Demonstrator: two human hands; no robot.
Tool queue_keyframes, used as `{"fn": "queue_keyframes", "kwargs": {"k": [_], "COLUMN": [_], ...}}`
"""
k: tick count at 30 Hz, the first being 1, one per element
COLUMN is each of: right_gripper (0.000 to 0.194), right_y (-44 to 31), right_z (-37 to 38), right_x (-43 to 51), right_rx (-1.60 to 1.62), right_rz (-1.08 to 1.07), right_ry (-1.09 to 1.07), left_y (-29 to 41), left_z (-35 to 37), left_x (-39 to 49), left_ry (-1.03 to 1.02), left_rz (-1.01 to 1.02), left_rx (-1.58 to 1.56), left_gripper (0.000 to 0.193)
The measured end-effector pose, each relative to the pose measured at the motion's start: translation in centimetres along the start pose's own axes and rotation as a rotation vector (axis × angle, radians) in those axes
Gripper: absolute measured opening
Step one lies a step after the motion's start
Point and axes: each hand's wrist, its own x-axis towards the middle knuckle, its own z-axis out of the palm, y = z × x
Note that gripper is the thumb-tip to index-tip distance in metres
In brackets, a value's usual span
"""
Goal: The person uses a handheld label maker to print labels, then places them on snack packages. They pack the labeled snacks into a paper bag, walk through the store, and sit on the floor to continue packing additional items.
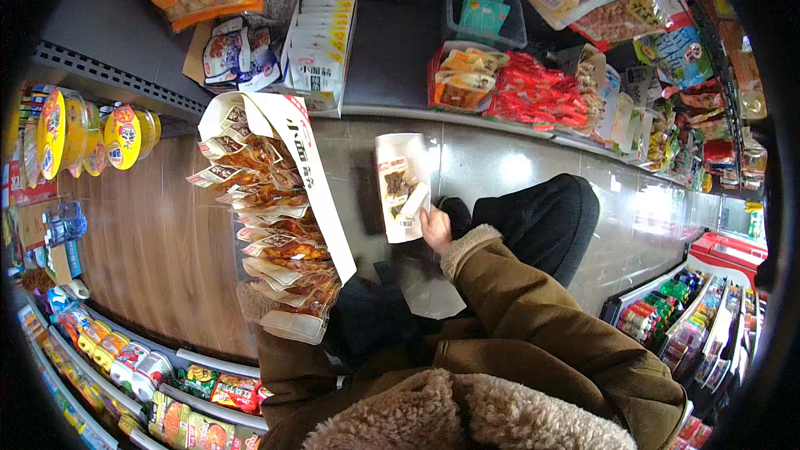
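My right hand [435, 230] grips the lower right edge of a slim white carton [386, 225], which is slightly blurred. Dark and yellow shapes show on or in this carton; I cannot tell whether they are packets or print. To the left, a long white display box [328, 219] is tilted close to me. It is packed with a row of clear-fronted snack packets [284, 244] with reddish-brown food. My left hand is out of view; its sleeve [281, 350] and fleece cuff run up behind this box.
Ahead, a dark shelf [394, 62] bears a box of white snack packets [319, 37], red packets [537, 90] and a clear plastic tub [450, 12]. Yellow-lidded tubs [122, 136] stand left. Stocked shelves [687, 319] are at right. A wood-grain surface [162, 250] lies left, tiled floor [519, 156] below.
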Motion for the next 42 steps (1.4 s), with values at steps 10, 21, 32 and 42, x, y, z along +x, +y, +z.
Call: {"fn": "queue_keyframes", "kwargs": {"k": [10, 21, 32, 42], "right_gripper": [0.028, 0.016, 0.055, 0.037], "right_y": [5.0, -4.8, -0.3, -0.7], "right_z": [1.6, -1.3, 6.1, 4.4], "right_x": [1.0, -0.5, 2.2, 5.7], "right_rx": [-0.264, -0.711, -1.054, -0.95], "right_rz": [0.005, -0.007, -0.574, -0.595], "right_ry": [-0.091, -0.445, -0.184, -0.257], "left_y": [-1.1, -1.8, -2.8, -3.4], "left_z": [0.4, 1.4, 2.2, 2.5], "left_x": [-0.5, -0.7, -0.7, -0.7], "left_ry": [-0.002, -0.005, 0.098, 0.135], "left_rz": [0.013, 0.037, 0.012, -0.016], "left_rx": [0.002, -0.021, 0.064, 0.094], "left_gripper": [0.053, 0.053, 0.054, 0.054]}}
